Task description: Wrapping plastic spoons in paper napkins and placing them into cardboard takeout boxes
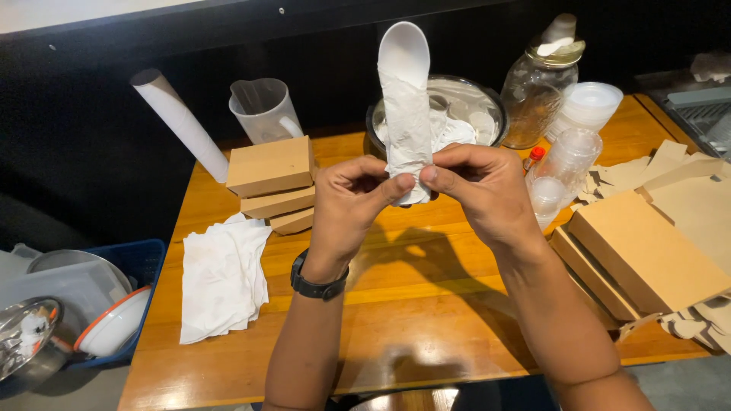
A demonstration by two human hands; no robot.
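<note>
Both hands are working at frame centre over the wooden table [396,304]. Left hand [346,202], black watch [316,285] on its wrist, is pinching the lower end of a napkin [407,129] wrapped round a white spoon [403,53]. Right hand [487,186] is pinching the same wrap from the other side, thumb tip touching the paper. The spoon is standing upright, bowl sticking out at top centre. Loose napkins [221,274] are lying lower left. Brown boxes [270,183] are stacked left of the hands, more boxes [647,251] at right. Behind: metal bowl [487,103] of wrapped spoons, glass jar [537,87], plastic cups [563,164], a jug [263,110] and a paper roll [179,118] upper left.
</note>
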